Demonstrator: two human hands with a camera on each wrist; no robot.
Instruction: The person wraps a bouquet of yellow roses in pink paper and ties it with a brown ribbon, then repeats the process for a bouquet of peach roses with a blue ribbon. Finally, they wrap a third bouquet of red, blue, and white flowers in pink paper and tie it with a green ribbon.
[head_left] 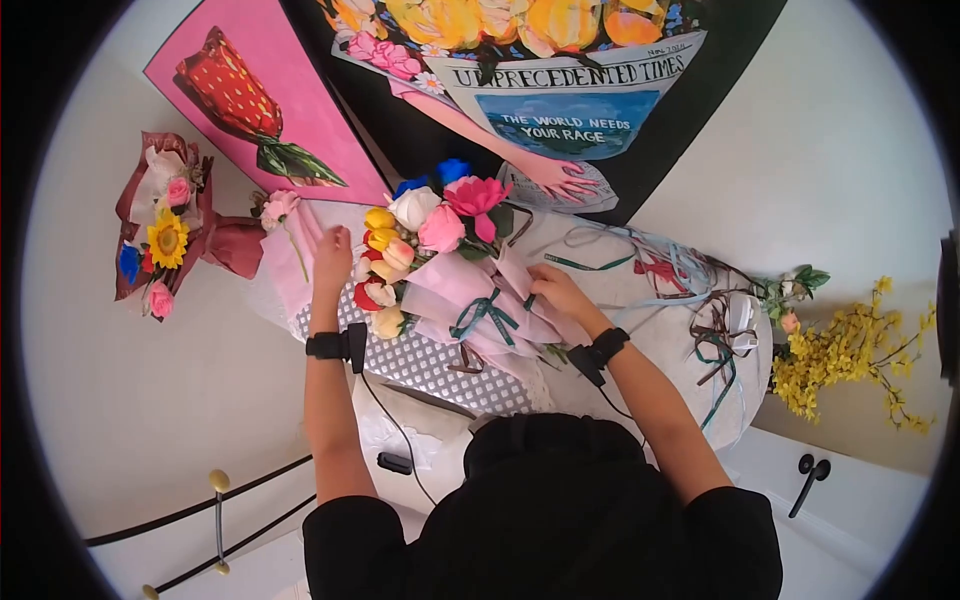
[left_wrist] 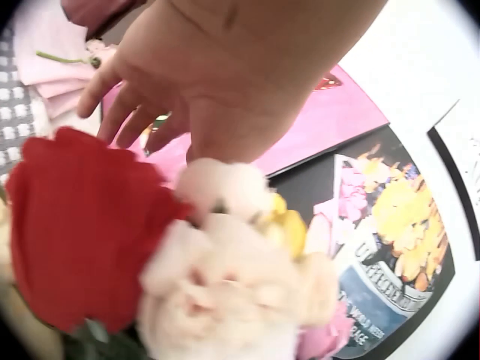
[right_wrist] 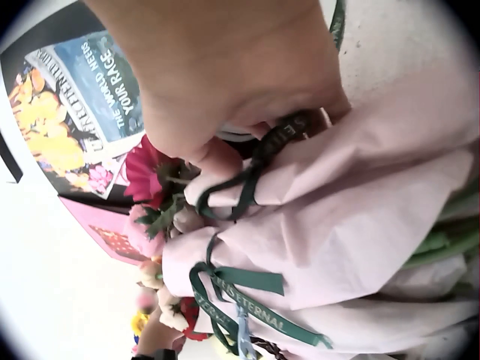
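Observation:
A large bouquet of artificial-looking flowers (head_left: 440, 228) in pale pink wrapping paper (head_left: 440, 285) lies at the middle of the table, with a green ribbon bow (head_left: 485, 316) on its front. My right hand (head_left: 563, 292) grips the edge of the wrapping on the right side. Up close, the right wrist view has a second dark green ribbon (right_wrist: 259, 161) looped beside the thumb. My left hand (head_left: 333, 262) hovers left of the blooms, holding nothing, its fingers (left_wrist: 124, 112) slightly spread. Nearest to it is a single pink flower (head_left: 280, 206) on pink paper (head_left: 282, 268).
A burgundy-wrapped bouquet (head_left: 167, 240) is at the far left. Loose ribbons (head_left: 690, 275) tangle across the table's right side, near yellow blossom branches (head_left: 845, 365). Two paintings stand behind, one a pink canvas (head_left: 330, 130). A grey-and-white patterned cloth (head_left: 430, 365) lies along the front.

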